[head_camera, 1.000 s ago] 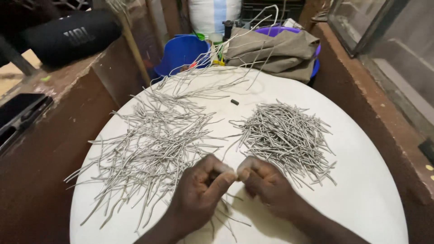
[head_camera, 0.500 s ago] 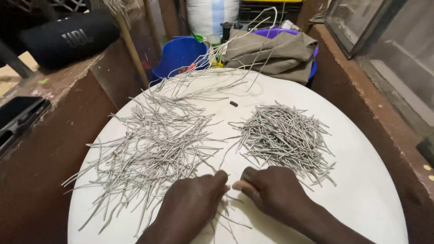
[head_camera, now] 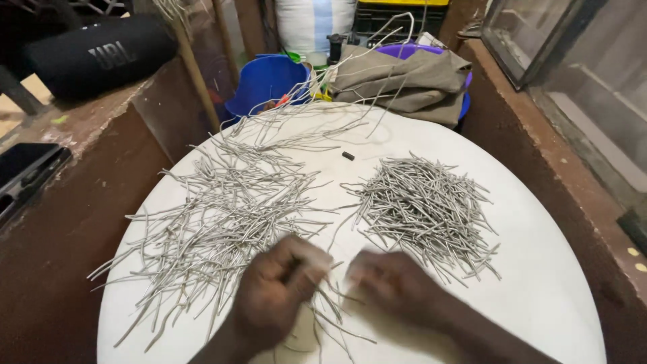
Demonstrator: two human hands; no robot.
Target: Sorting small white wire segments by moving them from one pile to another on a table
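Observation:
A round white table point(head_camera: 539, 296) carries two heaps. On the left lies a loose spread of long grey strands point(head_camera: 222, 216); on the right, a tighter pile of short grey cut pieces point(head_camera: 424, 205). My left hand point(head_camera: 276, 293) is at the table's near edge, just below the long strands, with its fingers closed around a few grey strands that trail toward me. My right hand point(head_camera: 397, 286) is a hand's width to its right, below the short pile. It is blurred with curled fingers, and what it holds is unclear.
A small black bit point(head_camera: 348, 156) lies on the table between the heaps. Behind the table stand a blue bucket point(head_camera: 266, 81) and a purple basin point(head_camera: 404, 50) draped with khaki cloth point(head_camera: 404, 81). A black cylindrical speaker point(head_camera: 101, 57) and a flat black device point(head_camera: 23, 175) rest on the brown ledge at left.
My hands, pinched together over one strand a second ago, dropped flat to the table and have now pulled apart, blurred with motion. The piles look the same.

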